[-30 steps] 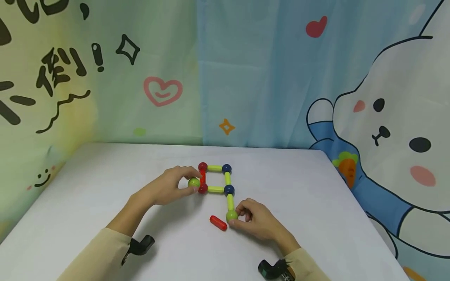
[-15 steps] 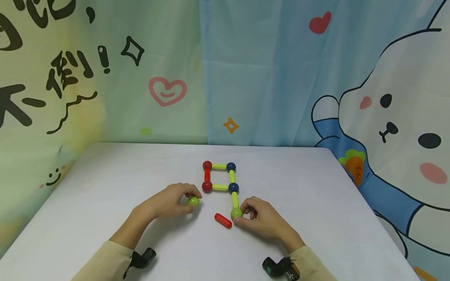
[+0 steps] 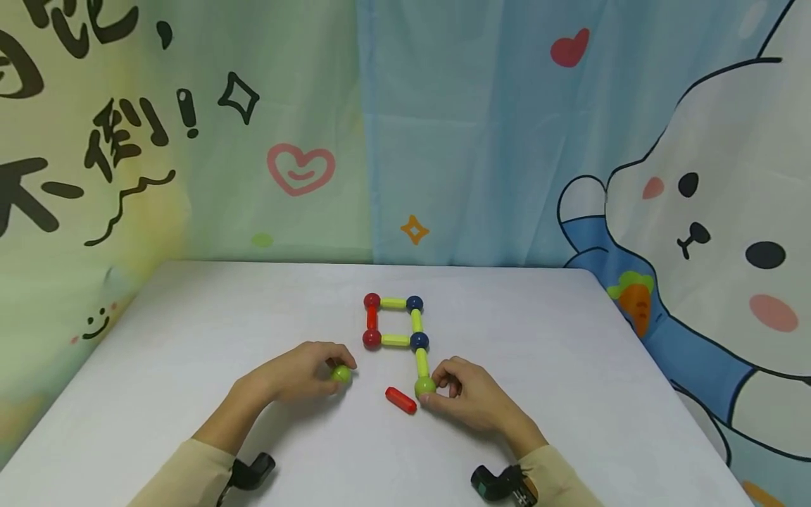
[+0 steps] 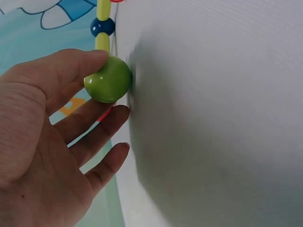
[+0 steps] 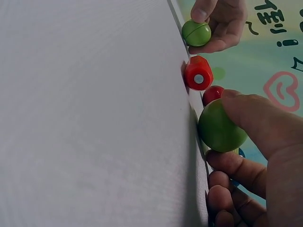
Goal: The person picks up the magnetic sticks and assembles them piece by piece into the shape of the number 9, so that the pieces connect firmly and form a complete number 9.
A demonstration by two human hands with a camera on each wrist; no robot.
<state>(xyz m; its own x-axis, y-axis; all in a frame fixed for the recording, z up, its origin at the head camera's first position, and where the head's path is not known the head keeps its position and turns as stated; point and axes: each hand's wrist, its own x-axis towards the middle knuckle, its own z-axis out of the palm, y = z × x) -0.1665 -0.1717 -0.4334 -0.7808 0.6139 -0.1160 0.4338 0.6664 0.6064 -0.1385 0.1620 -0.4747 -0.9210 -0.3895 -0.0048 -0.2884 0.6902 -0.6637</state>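
Note:
Thumb and fingers of my left hand (image 3: 310, 372) pinch a loose green ball (image 3: 341, 374) just left of a ball-and-rod figure. In the left wrist view this green ball (image 4: 109, 79) sits between thumb and fingertips. My right hand (image 3: 465, 394) pinches another green ball (image 3: 424, 386), joined to the near end of a yellow-green rod (image 3: 422, 362). That rod runs up to a blue ball (image 3: 419, 341), one corner of a square with a second blue ball, two red balls (image 3: 372, 339), a red rod and yellow-green rods. Between the hands lies a loose red rod (image 3: 401, 401).
Everything lies on a white table (image 3: 266, 303). Behind its far edge hangs a printed curtain (image 3: 443, 141) with a cartoon rabbit at the right. A small black camera is strapped to each wrist. The loose red rod shows a round metal-like end in the right wrist view.
My left hand has drawn its green ball away from beside the lower red ball, toward the near side of the table. The right hand stays at its green ball. The view has shifted slightly.

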